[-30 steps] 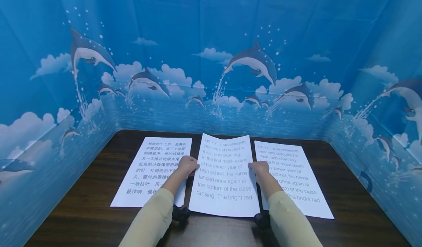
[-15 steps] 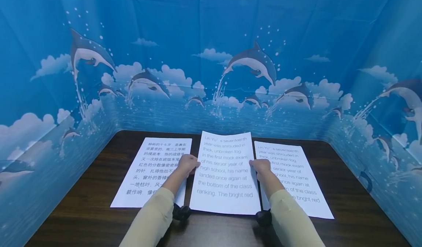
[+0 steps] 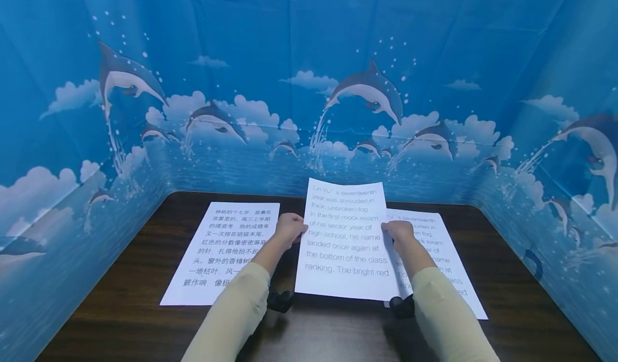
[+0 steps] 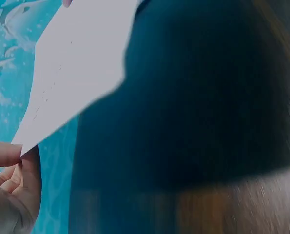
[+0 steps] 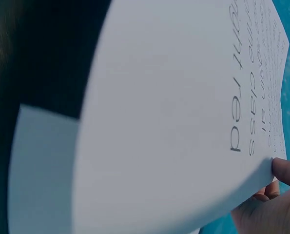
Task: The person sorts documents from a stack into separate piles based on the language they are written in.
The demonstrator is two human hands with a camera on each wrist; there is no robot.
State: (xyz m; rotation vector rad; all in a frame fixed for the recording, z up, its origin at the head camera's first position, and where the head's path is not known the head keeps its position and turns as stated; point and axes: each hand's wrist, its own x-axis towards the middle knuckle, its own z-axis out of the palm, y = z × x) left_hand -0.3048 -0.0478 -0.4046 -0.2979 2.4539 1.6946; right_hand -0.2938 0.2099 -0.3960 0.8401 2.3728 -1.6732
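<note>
A white sheet of paper (image 3: 344, 238) printed with English text hangs between my two hands, slightly bowed. My left hand (image 3: 289, 229) pinches its left edge; in the left wrist view the thumb (image 4: 6, 154) lies on one face and the curled fingers are behind. On the opposite edge my right hand (image 3: 399, 232) pinches with thumb (image 5: 286, 170) and fingers. The held sheet overlaps a second English sheet (image 3: 463, 281) that lies on the table at right. At left lies a sheet with Chinese text (image 3: 212, 255), partly covered by my left forearm.
All of this is on a dark wood-grain table (image 3: 120, 281). A blue curtain (image 3: 251, 40) with dolphins and clouds surrounds it at the back and both sides. Black wrist devices (image 3: 280, 301) sit under my wrists.
Both hands have lifted the held sheet and carried it to the right, so it now covers part of the right-hand sheet. The gap to the left sheet has widened.
</note>
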